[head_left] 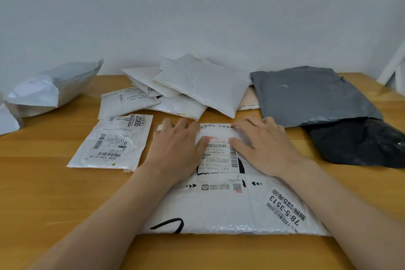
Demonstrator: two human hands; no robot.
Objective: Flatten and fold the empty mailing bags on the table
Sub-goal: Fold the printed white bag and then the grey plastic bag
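1. Head view shows your large white plastic mailing bag with black print and a shipping label (230,193) lying flat on the wooden surface (54,193), right in front of you, its near edge square to you. That position reads as chosen: it gives both palms room to bear down on it.

2. Your left hand (177,147) lies palm-down on the bag's far left part, fingers (175,124) nearly straight and slightly spread, thumb beside the label. It presses; it grips nothing.

3. Your right hand (265,144) mirrors it on the far right part, fingers (245,124) extended toward the far edge, thumb beside the label's barcode. It too presses flat and holds nothing.

4. Judging by this, you are squeezing air out and smoothing the far end, with the fold not yet begun.

5. Just left lies a smaller white labelled mailing bag (111,144), flat and apart from your hands.

6. Behind it, a loose pile of white mailing bags (186,87) waits by the wall, overlapping one another.

7. To the right, a grey plastic mailing bag (311,94) overlaps a black plastic bag (359,144).

8. Far left sits a crumpled silver-white bag (54,87), puffed open.
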